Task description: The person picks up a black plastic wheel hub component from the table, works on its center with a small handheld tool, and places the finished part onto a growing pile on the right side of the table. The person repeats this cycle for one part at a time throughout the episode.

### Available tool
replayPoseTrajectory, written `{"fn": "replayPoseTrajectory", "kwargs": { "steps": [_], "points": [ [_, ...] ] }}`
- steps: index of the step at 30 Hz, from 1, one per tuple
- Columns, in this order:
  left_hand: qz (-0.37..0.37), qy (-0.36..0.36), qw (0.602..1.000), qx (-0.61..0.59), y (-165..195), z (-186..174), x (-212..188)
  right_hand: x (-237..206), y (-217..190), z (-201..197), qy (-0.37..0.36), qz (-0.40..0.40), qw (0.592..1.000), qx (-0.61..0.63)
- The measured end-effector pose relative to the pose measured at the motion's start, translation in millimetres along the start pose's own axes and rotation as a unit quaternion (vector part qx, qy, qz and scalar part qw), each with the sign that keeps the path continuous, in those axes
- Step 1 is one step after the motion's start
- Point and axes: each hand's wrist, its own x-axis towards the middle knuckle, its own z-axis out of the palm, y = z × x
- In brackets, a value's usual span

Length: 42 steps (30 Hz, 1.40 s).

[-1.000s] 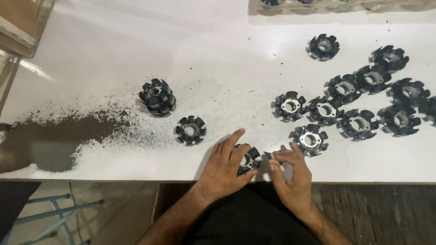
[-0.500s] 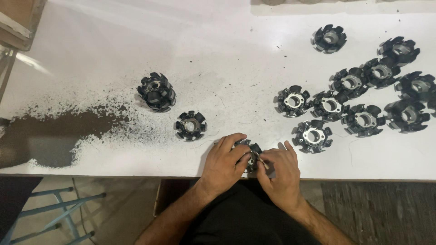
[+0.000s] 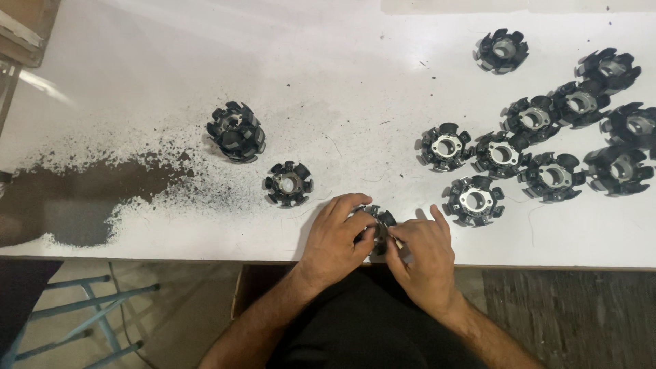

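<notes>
Head view: white table [image 3: 171, 61], its near-left part covered in dark gritty dust [image 3: 82, 198]. Both hands pinch one black toothed ring [image 3: 380, 220] at the near edge, left hand [image 3: 338, 236] and right hand [image 3: 425, 256] closed around it. More rings [image 3: 547, 137] lie scattered to the right, blue stool legs [image 3: 75, 314] below.

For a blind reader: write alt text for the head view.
Left hand and right hand together hold a black toothed ring at the white table edge. More rings lie right; dark dust spreads left.
</notes>
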Motion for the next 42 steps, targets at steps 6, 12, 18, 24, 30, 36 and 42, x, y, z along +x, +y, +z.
{"fn": "replayPoseTrajectory", "kwargs": {
  "steps": [6,12,18,24,30,36,42],
  "points": [
    [0.000,-0.023,1.000,-0.010,2,5,0,4,3,-2,-0.027,0.025,0.999,0.019],
    [-0.020,0.035,0.999,0.003,4,20,-1,5,3,-3,-0.033,0.032,0.999,0.024],
    [-0.021,0.051,0.998,0.012,0,27,-5,2,4,-4,-0.013,0.039,0.997,0.061],
    [-0.005,0.069,0.997,0.021,-4,32,-9,0,-2,-1,-0.011,0.000,1.000,0.012],
    [-0.003,0.076,0.997,0.017,-3,32,-11,5,-5,-3,-0.058,0.005,0.998,-0.019],
    [-0.005,0.091,0.996,0.004,-4,4,-9,-2,-1,-11,0.036,-0.025,0.998,0.032],
    [-0.006,-0.045,0.994,0.100,1,-3,5,-4,6,3,0.030,0.018,0.999,0.016]
  ]
}}
